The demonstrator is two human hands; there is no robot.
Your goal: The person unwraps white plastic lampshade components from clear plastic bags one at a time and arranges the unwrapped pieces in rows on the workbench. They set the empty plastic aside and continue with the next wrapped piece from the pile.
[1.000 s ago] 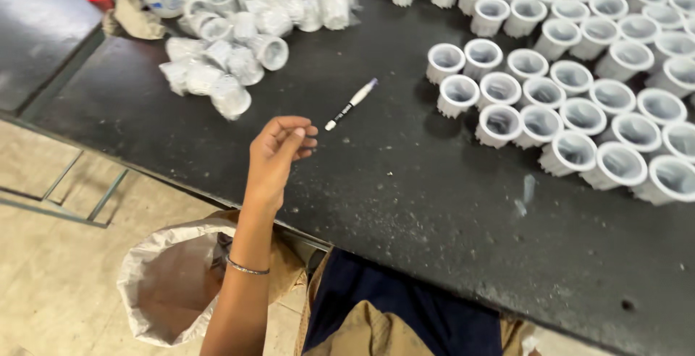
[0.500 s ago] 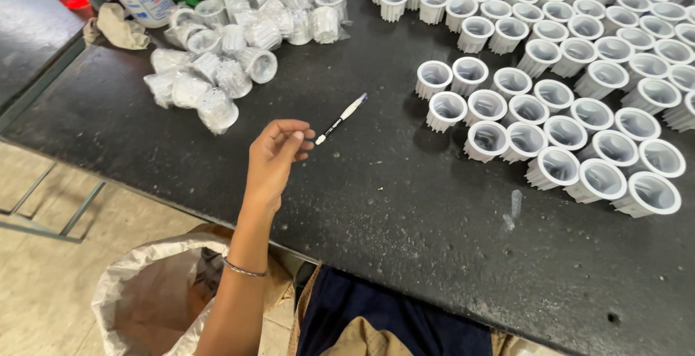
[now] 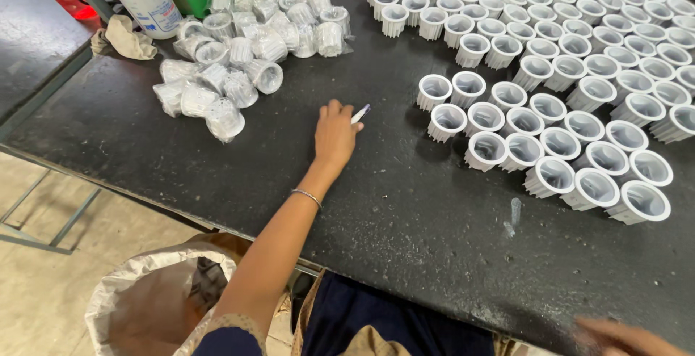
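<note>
The left hand [image 3: 334,133] is lying on the black table [image 3: 217,175], fingers curling over a white pen [image 3: 360,114]; whether they are pinching it, I cannot tell. The pen could be rolling into the white cups [image 3: 447,121] nearby if nudged.

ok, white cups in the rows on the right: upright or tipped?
Upright. The white cups stand mouths up, dark hollow insides showing, on the black table.
</note>
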